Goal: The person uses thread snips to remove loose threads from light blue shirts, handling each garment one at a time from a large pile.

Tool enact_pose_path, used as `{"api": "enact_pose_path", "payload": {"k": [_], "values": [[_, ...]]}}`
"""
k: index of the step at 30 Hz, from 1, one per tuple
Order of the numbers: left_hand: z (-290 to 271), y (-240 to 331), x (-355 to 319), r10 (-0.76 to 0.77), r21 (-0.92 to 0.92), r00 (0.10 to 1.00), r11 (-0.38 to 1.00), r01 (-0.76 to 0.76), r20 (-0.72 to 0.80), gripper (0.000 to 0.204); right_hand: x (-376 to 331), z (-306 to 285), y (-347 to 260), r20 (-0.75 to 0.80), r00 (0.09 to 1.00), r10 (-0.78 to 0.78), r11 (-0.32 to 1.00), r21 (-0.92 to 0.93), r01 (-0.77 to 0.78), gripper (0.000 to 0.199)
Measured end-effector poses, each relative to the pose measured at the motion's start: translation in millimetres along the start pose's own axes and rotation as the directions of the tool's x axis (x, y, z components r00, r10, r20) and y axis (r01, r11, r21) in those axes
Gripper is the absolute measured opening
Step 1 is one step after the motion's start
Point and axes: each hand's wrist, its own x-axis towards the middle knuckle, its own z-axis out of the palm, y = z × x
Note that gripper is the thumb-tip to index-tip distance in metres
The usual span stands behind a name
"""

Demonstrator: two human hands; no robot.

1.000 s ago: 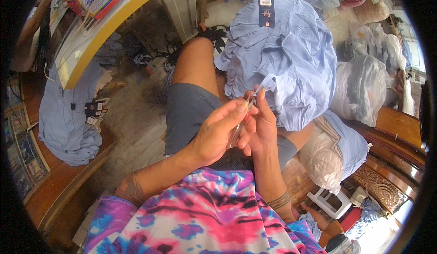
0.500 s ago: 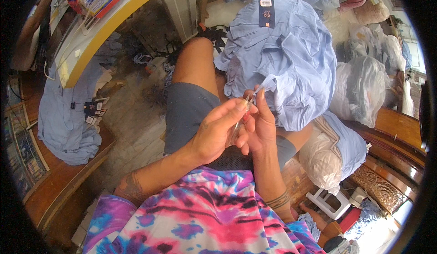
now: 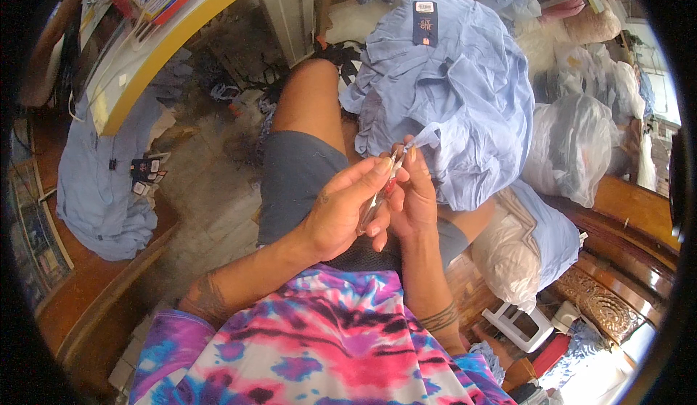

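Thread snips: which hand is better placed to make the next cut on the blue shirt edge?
Left, probably. The left hand holds the small snips, tips at the light blue shirt edge. The right hand pinches that edge, so it looks occupied steadying the fabric.

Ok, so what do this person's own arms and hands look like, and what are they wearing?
Both forearms are bare. The left hand and right hand wear no gloves. Short tie-dye sleeves in pink, blue and purple. A dark band marking circles the right wrist; darker markings show on the left forearm.
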Motion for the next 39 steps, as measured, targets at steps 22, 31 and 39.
{"api": "enact_pose_path", "payload": {"k": [22,31,39], "values": [[-4,-4,6,0.120,0.275,0.992,0.956,-0.102,-0.049,0.031,3,-17,-9,0.216,0.974,0.066,0.997,-0.044,-0.058,0.026],[4,-3,5,0.014,0.216,0.997,0.976,0.003,-0.076,0.036,6,-30,-16,0.182,0.976,-0.122,0.928,-0.327,0.177,0.016],[8,-2,5,0.027,0.168,0.997,0.986,-0.015,-0.067,0.028,7,-30,-24,0.243,0.959,-0.144,0.875,-0.422,0.238,0.016]]}}
